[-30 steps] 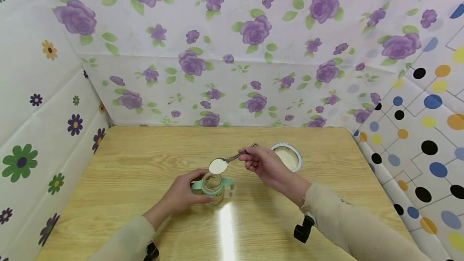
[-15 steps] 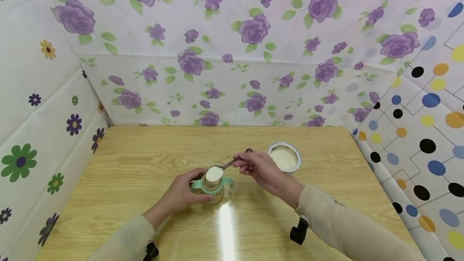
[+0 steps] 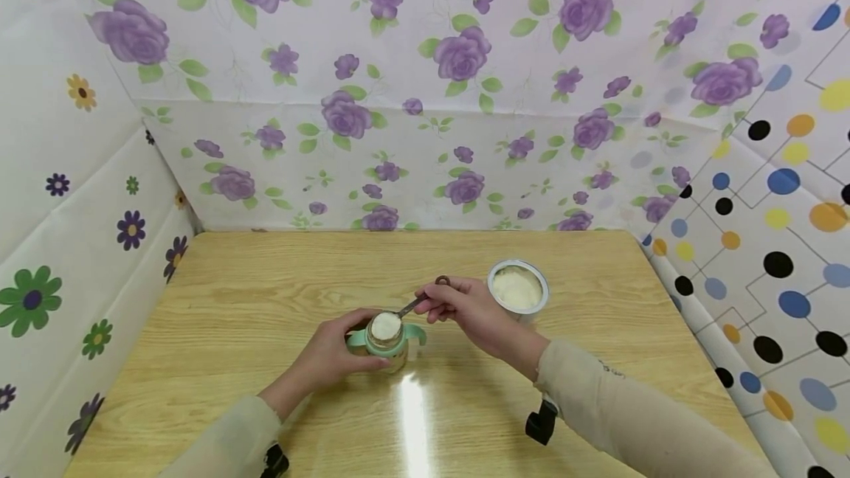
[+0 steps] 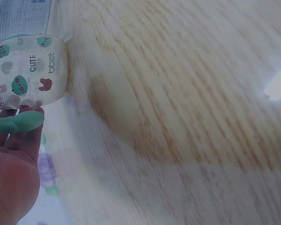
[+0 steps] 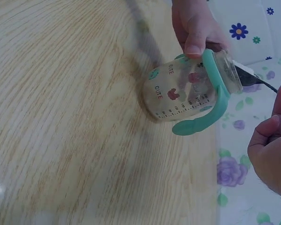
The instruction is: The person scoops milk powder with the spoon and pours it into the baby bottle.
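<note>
A spoonful of pale cream powder point(image 3: 387, 327) sits at the mouth of a clear, round-bodied baby bottle point(image 3: 398, 361) on a pale wood-grain table point(image 3: 279, 271), in what looks like the filling step. The person's right hand point(image 3: 468, 310) pinches the slim handle of a dark, metal-looking spoon point(image 3: 409, 307), while the left hand point(image 3: 330, 351) wraps its fingers and thumb round the bottle's left side to brace it. The next move appears to call for a measured tip of the spoon with its bowl centred over the opening, since a hasty turn could spill powder across the rim. The bottle looks upright and lidless, its neck ringed by a mint-green plastic collar point(image 3: 387, 350) with two curved handles, the right one standing free of the hands. Cartoon figures, the word "CUTE" and a measuring scale are printed on its see-through wall; whether the spoon touches the rim cannot be told, nor how much lies inside. Just beyond the right wrist stands an open, round white-rimmed tub point(image 3: 547, 291), well apart from the bottle, with more cream powder within
</note>
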### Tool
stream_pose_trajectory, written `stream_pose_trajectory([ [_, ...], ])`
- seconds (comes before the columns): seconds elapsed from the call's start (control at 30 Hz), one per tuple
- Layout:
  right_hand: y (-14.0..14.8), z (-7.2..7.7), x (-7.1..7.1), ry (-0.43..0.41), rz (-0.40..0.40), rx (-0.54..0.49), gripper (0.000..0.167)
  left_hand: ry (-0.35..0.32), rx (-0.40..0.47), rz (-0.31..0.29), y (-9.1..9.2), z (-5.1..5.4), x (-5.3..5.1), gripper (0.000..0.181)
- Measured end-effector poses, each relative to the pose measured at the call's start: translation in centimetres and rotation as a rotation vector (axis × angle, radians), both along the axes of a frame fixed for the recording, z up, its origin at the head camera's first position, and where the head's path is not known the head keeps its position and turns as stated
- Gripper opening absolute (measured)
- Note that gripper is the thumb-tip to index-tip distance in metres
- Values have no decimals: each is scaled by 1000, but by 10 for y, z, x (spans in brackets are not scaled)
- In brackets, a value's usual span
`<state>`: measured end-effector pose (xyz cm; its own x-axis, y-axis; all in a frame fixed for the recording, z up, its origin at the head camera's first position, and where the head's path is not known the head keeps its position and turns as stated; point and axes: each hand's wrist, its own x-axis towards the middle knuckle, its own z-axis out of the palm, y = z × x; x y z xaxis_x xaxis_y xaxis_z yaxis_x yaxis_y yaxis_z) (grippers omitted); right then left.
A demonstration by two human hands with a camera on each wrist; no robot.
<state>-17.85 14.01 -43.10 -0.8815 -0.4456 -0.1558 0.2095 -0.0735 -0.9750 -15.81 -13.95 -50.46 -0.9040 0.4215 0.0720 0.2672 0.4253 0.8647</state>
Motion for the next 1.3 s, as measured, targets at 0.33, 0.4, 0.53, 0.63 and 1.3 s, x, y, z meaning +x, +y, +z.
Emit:
stream_pose_trajectory([
  [0.33, -1, -6, 0, 96, 6, 86, 32, -13, 5, 0, 0, -2, -1, 71],
  [0.4, -1, -6, 0, 110, 10, 93, 32, -16, 7, 1, 0, -2, -1, 71],
  [0.53, -1, -7, 0, 127, 15, 107, 32, -17, 6, 4, -1, -2, -1, 72],
  [0.63, -2, -9, 0, 131, 19, 120, 31, -15, 3, 5, -1, -2, -1, 73],
  [1.3, -1, -2, 2, 481, 239, 300, 25, -2, 3, -15, -2, 0, 0, 72],
])
